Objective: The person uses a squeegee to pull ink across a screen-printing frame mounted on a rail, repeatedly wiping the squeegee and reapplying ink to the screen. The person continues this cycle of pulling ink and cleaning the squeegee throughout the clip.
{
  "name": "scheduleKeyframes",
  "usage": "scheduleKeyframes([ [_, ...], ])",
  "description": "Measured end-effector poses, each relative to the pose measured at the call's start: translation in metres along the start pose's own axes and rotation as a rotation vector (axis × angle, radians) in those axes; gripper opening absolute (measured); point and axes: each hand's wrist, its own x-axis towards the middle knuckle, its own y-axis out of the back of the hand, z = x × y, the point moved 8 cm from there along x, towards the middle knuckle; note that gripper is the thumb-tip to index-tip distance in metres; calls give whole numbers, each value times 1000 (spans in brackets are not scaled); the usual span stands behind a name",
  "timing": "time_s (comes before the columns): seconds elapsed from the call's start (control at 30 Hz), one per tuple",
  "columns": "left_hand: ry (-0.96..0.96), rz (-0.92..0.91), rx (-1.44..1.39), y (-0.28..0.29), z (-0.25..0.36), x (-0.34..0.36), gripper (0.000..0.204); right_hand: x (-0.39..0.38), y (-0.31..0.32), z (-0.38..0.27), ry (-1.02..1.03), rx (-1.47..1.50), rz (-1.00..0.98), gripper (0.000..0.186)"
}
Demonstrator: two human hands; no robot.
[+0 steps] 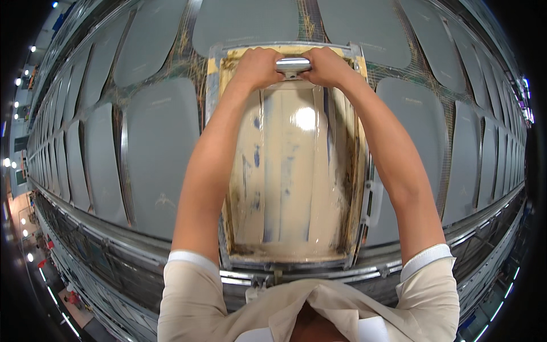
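Note:
My left hand (257,65) and my right hand (323,64) are closed on either end of a short metal bar (292,64), a squeegee-like tool at the far end of a rectangular frame (359,171). Inside the frame, a glossy cream-coloured layer (285,171) with blue streaks covers the bed, with dark smudges along the sides and a bright glare near its top. The tool's lower edge is partly hidden. Both my forearms reach over the long sides of the frame.
Long rows of grey flat panels (154,154) lie around the frame to left and right and beyond it, with stringy strands (182,34) between them. A metal rail (236,278) runs along the near edge. Ceiling lights show at the far sides.

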Motion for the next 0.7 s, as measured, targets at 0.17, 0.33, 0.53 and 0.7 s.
scheduleKeyframes([
  [0.17,-30,-16,-15,-18,50,-95,27,-102,-32,-44,-13,-13,21,21],
  [0.33,-57,32,-113,-39,120,-234,15,-240,-80,-106,40,-87,42,21],
  [0.53,-70,53,-86,-58,186,-376,19,-365,-122,-176,119,-70,60,23],
  [0.7,-66,-8,-94,-57,188,-376,24,-368,-117,-177,131,-68,48,21],
])
